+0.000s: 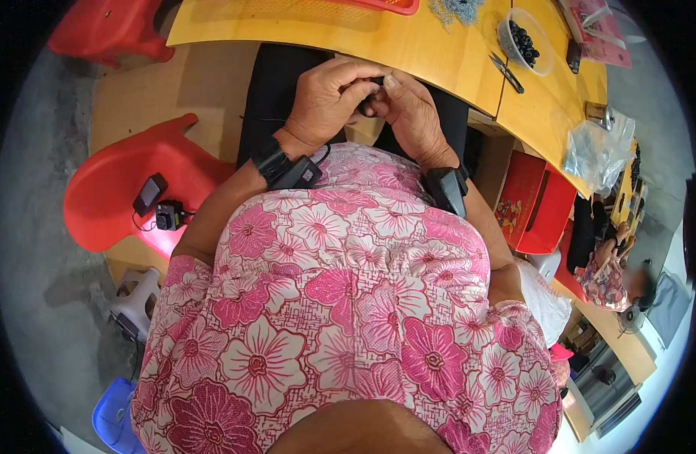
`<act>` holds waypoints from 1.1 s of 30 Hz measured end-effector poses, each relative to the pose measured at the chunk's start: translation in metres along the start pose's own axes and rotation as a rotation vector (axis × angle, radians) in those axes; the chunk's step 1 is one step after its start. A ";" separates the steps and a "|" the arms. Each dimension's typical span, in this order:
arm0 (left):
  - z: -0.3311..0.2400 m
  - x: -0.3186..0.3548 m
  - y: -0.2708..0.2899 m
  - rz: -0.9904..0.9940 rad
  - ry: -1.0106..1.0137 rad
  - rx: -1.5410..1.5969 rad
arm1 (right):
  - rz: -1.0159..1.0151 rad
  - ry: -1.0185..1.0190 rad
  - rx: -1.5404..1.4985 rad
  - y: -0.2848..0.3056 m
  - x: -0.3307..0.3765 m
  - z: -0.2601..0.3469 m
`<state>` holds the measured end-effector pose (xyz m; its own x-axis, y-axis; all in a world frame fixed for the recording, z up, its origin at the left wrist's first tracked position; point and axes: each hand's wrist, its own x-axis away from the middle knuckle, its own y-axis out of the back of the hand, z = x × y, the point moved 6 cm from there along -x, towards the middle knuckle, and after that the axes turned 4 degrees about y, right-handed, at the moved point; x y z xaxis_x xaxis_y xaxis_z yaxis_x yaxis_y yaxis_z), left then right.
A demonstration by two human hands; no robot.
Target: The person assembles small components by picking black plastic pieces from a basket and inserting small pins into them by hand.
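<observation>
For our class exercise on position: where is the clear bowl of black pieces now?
In the head view, the clear bowl sits at upper right on the yellow table, just beyond the slim dark tool.

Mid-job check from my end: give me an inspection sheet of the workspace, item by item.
Surface: yellow table, its near edge just beyond the hands.
Work items: small dark piece at the fingertips, details hidden; black pieces in a clear bowl.
Clutter: slim dark tool beside the bowl; clear plastic bag at the table's right edge; blue-grey tangle.
Hands: left hand and right hand both pinch the dark piece.
Cables: thin black cable at the left wrist device.
Surroundings: red chair on the left; another person at far right.
</observation>
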<state>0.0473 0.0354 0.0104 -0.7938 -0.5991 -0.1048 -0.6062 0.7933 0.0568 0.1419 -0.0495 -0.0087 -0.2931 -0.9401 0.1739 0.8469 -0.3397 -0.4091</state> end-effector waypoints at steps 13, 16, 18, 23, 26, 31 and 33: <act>0.027 0.005 -0.010 0.097 0.269 0.211 | 0.010 0.116 0.467 -0.008 0.002 0.004; 0.027 0.006 -0.012 0.080 0.253 0.202 | -0.001 0.128 0.469 -0.006 0.003 0.002; 0.028 0.007 -0.012 0.064 0.239 0.195 | -0.006 0.130 0.472 -0.006 0.003 0.001; 0.026 0.006 -0.013 0.034 0.247 0.234 | -0.035 0.127 0.463 -0.001 0.002 -0.002; 0.025 0.005 -0.013 0.034 0.248 0.269 | -0.042 0.086 0.407 -0.004 0.001 0.000; 0.023 -0.003 -0.018 0.057 0.297 0.348 | -0.123 0.075 0.185 0.009 -0.001 0.003; 0.028 -0.003 -0.018 0.079 0.326 0.438 | -0.179 0.144 0.021 0.015 -0.002 0.018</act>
<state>0.0618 0.0259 -0.0180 -0.8523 -0.4832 0.2002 -0.5223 0.7666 -0.3735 0.1628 -0.0523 0.0008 -0.4983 -0.8598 0.1116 0.7845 -0.5019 -0.3643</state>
